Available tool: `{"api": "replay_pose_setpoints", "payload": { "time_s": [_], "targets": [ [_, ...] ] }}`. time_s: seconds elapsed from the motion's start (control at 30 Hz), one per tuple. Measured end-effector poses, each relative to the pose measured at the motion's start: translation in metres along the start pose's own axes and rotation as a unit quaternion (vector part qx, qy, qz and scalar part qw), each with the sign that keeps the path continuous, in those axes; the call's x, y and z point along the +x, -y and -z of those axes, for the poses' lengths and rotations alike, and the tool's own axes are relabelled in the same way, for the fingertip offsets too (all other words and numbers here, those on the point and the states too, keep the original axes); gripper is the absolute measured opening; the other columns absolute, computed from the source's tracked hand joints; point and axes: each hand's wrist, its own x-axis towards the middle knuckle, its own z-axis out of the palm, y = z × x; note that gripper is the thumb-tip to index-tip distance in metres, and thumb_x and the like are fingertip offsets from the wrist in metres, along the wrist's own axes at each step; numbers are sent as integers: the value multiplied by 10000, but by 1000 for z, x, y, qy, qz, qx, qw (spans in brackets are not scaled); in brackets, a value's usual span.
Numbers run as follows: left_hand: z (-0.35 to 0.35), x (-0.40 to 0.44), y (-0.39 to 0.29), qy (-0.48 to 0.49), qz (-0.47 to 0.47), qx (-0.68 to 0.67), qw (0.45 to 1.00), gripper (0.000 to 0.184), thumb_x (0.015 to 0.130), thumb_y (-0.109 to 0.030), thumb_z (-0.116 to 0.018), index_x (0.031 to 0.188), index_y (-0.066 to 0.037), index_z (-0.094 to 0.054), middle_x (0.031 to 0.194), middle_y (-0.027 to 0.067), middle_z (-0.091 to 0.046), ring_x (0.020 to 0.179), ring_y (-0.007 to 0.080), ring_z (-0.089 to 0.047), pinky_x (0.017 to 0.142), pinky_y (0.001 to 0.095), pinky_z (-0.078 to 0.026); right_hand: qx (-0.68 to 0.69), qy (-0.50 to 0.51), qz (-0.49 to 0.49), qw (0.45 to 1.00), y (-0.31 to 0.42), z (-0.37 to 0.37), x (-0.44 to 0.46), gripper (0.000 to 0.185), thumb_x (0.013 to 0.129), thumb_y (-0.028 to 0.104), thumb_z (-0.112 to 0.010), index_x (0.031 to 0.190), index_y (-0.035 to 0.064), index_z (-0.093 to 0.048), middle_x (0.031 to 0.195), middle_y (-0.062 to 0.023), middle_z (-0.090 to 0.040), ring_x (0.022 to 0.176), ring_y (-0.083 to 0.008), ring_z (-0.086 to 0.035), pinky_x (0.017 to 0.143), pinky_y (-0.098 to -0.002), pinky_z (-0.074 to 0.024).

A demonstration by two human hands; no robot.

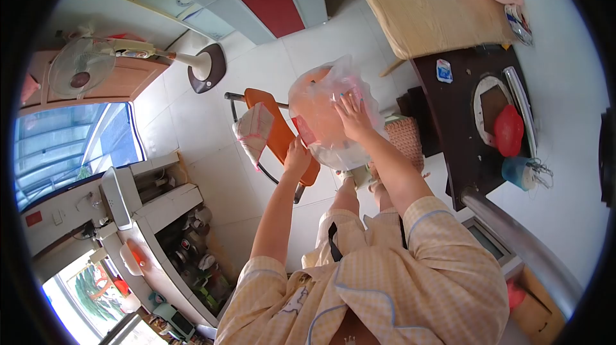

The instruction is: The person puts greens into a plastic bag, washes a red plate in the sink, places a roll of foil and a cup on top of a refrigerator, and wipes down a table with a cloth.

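Observation:
A clear, crinkled plastic bag [330, 146] lies over the orange chair seat in front of me, with a red patch on its left side. My right hand [354, 118] rests on top of the bag, fingers spread out. At the bag's lower left edge is my left hand [297, 157], its fingers bent in and closed on the edge of the plastic. The orange chair back [273, 128] stands just beside my left hand. A pale checked cloth [254, 132] hangs over that chair back. What lies inside the bag cannot be made out.
A standing fan [80, 75] has its dark base [206, 68] on the tiled floor at upper left. A wooden table [443, 8] and a dark table [462, 120] stand at right. A woven basket [404, 139] sits near my feet. Kitchen shelves [186, 242] are at lower left.

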Motion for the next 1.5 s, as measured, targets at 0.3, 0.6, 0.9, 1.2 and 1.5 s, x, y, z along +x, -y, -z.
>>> {"api": "replay_pose_setpoints", "payload": {
  "time_s": [0.3,0.6,0.9,1.2,1.5],
  "targets": [
    [-25,4,-58,-28,-40,82,995,601,731,-177,-547,1252,-76,-263,1305,180,-258,1126,363,-355,872,411,-395,116,-104,-27,987,-54,26,-82,561,653,78,-599,1185,78,-421,1333,-172,-184,1213,-347,-238,942,-469,-257],
    [-85,1,-88,28,-81,131,988,353,735,-212,-533,1078,-128,-525,1331,159,-223,1206,356,-242,897,443,-366,88,-54,-195,975,-162,39,-163,446,681,78,-595,1110,84,-474,1332,-185,-179,1201,-338,-261,921,-452,-308],
    [-85,32,-120,104,-110,205,967,463,720,-233,-528,1176,-198,-451,1376,153,-116,1255,365,-134,912,499,-324,68,21,-306,949,-210,66,-138,408,764,141,-526,1162,113,-440,1361,-131,-121,1255,-301,-160,978,-471,-241],
    [-61,80,-100,138,-140,202,960,512,723,-277,-560,1210,-209,-414,1354,171,-157,1210,398,-208,862,507,-376,-7,90,-351,932,-245,89,-54,430,778,209,-486,1195,121,-435,1381,-115,-93,1265,-321,-115,974,-522,-202],
    [-53,108,-96,-3,-197,24,980,240,723,-145,-566,958,-101,-582,1143,152,-423,980,292,-482,751,396,-462,26,-204,-237,950,-220,64,-40,320,714,83,-534,1027,16,-519,1046,-122,-527,998,-296,-465,890,-440,-342]
  ]
}}
